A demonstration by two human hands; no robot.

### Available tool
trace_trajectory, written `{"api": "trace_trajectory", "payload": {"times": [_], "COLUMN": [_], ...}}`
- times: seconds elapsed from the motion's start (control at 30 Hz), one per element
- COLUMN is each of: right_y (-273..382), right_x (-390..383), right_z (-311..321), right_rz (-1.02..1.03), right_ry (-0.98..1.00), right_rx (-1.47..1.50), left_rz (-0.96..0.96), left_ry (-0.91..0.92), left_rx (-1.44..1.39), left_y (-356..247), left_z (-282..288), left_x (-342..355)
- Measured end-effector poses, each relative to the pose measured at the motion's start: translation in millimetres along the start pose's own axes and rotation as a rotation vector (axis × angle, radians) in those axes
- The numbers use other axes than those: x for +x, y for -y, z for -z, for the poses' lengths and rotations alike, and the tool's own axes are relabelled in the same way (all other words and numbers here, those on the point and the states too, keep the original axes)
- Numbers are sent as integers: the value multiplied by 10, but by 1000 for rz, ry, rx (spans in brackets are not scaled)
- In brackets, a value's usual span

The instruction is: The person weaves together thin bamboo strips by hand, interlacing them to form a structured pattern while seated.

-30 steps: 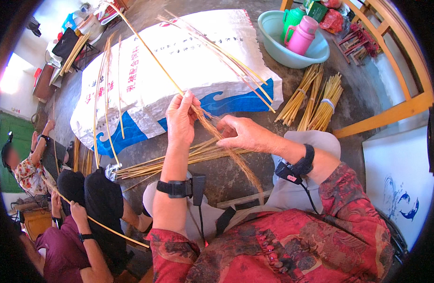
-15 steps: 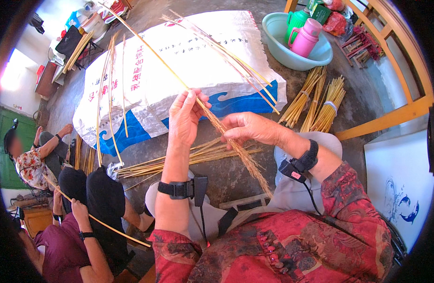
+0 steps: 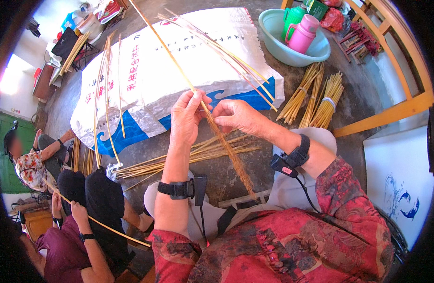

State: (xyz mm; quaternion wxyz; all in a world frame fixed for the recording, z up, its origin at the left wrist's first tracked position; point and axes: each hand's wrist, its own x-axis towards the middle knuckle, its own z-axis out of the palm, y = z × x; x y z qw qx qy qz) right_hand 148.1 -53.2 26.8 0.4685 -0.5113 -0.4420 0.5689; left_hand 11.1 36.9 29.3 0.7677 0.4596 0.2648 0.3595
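Note:
My left hand (image 3: 186, 111) is closed around a long pale reed stalk (image 3: 179, 69), gripping it where the brown feathery plume (image 3: 232, 158) begins. The bare stalk runs up and away to the far left, while the plume slants down toward my lap. Beside the upper plume, my right hand (image 3: 240, 115) has its fingers curled and pinched together. Whether a strand is between those fingertips is too small to see. Just beyond my hands lies a white sack sheet (image 3: 170, 70) with blue wave print, carrying several loose stalks (image 3: 226, 54).
Plumed stalks (image 3: 151, 166) lie on the floor under my left forearm. Tied stalk bundles (image 3: 327, 101) stand at right, near a pale blue basin (image 3: 269, 45) holding a pink flask (image 3: 302, 35) and a green one. A wooden frame (image 3: 377, 120) is at right. At left a co-worker's hand (image 3: 79, 211) holds another stalk.
My right hand has moved up and left along the plume, closer to my left hand, and its fingers have drawn together. The plume's lower end has swung slightly left.

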Motion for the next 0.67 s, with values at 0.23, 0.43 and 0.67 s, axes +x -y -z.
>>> {"api": "trace_trajectory", "payload": {"times": [0.23,0.43,0.67], "right_y": [14,40,148], "right_x": [58,17,-35], "right_z": [26,12,60], "right_rz": [-32,-87,-122], "right_ry": [92,112,151], "right_rx": [-32,148,157], "left_rz": [30,35,40], "left_ry": [10,35,43], "left_rx": [9,-96,-188], "left_y": [-10,-13,31], "left_z": [9,27,74], "left_x": [-16,-8,12]}}
